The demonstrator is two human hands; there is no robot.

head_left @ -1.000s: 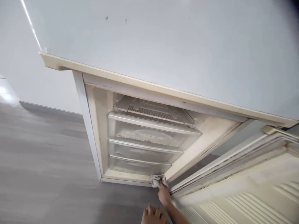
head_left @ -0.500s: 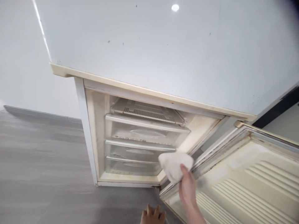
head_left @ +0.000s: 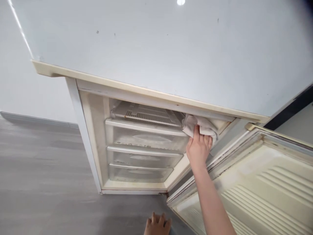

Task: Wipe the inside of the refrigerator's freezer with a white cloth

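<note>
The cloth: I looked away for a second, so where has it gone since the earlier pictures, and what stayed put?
The right hand carried the cloth up from the bottom right corner of the freezer frame to its top right corner, gripping it throughout. The left hand stayed low on the floor; the drawers stayed shut and the door open.

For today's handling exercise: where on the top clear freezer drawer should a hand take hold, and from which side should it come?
Probably at the moulded recess in the middle of the top drawer's front panel, coming straight from the open front. The cabinet walls close both sides, the wire shelf covers the top, and the right hand with its cloth crowds the right corner.
</note>
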